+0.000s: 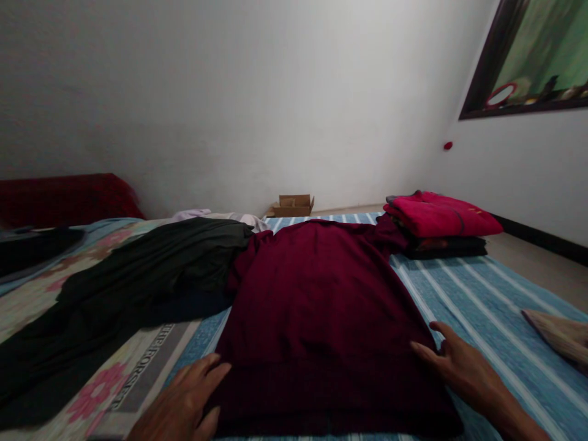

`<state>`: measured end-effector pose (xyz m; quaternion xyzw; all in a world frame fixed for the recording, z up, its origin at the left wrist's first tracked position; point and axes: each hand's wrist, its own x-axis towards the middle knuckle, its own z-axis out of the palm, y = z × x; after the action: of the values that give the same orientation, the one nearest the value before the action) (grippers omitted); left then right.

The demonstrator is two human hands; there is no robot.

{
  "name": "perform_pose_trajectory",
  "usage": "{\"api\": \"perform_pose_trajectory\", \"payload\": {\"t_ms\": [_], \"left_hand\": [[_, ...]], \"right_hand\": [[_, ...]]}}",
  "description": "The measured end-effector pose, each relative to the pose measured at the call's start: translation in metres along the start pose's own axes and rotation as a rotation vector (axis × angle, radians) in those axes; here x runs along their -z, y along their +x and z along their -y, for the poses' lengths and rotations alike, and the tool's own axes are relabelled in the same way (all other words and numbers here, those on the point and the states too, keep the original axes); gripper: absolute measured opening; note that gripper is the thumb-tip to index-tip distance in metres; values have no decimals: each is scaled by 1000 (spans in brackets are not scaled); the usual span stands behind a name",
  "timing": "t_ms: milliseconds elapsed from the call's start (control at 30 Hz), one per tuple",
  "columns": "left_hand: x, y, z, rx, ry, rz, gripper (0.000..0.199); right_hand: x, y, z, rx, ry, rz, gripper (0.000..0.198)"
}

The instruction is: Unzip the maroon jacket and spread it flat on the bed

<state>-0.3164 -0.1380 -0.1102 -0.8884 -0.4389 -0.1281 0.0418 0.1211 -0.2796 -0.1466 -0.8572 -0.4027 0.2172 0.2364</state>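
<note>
A maroon long top (316, 306) lies spread out flat on the blue striped bed sheet (459, 294), its wide hem band towards me and its shoulders at the far end. At its lower left edge is my left hand (184, 398), fingers apart, the tips resting on or just over the cloth. My right hand (468, 373) is beside the lower right edge. Its thumb and fingers are apart, with one fingertip at the edge of the fabric. Neither hand grips anything that I can see. The sleeves lie partly tucked out of sight near the shoulders.
Dark clothing (151, 263) lies loosely on the left, over a flowered cover (96, 392). A folded pile with a bright pink garment (445, 214) on top stands at the back right. A cardboard box (294, 206) is by the wall, and beige cloth (558, 334) lies far right.
</note>
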Motion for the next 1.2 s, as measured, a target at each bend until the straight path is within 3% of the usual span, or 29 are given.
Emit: {"api": "perform_pose_trajectory", "payload": {"t_ms": [133, 233, 300, 433, 633, 867, 1000, 1200], "left_hand": [[19, 52, -68, -114, -131, 104, 35], [10, 75, -113, -198, -234, 223, 36], [-3, 79, -129, -233, -271, 327, 38], [-26, 70, -130, -248, -293, 437, 49], [-35, 59, -121, -297, -323, 361, 54], [-38, 55, -121, -329, -317, 394, 74], [-39, 52, -121, -340, -326, 337, 77], [-44, 46, -123, -430, -283, 172, 58]], "right_hand": [[2, -9, 8, 74, -18, 35, 60], [1, -10, 9, 64, -55, 3, 58], [2, -12, 9, 48, -96, -14, 58], [7, -26, 10, 50, -162, -38, 62], [4, -52, 8, 266, -182, -2, 64], [-18, -53, -13, 412, -437, -161, 70], [-24, -48, -14, 430, -561, -260, 70], [-36, -45, -20, 652, -684, -382, 68]]}}
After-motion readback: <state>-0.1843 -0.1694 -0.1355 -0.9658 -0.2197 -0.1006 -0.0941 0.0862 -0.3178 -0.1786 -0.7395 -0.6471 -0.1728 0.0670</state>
